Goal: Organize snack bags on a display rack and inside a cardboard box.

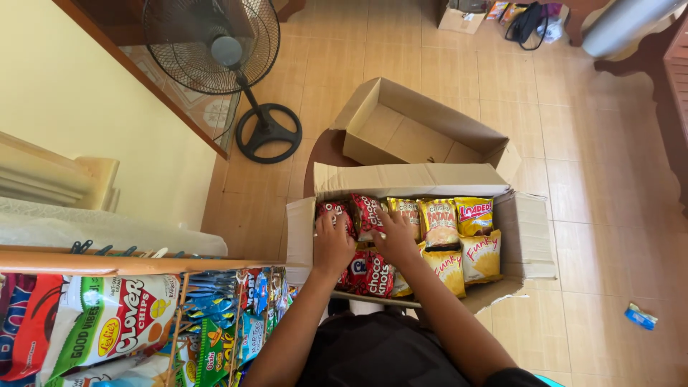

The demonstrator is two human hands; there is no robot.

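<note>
Hanging snack bags fill a rack at the bottom left, closest of all. Next comes the left hand, laid flat with fingers spread on red snack packs inside an open cardboard box. Beside it, the right hand rests on the packs too, fingers loosely spread, pinching nothing. Yellow chip bags sit further right in the box. Behind stands an empty box. A black fan stands on the tan tiled floor.
</note>
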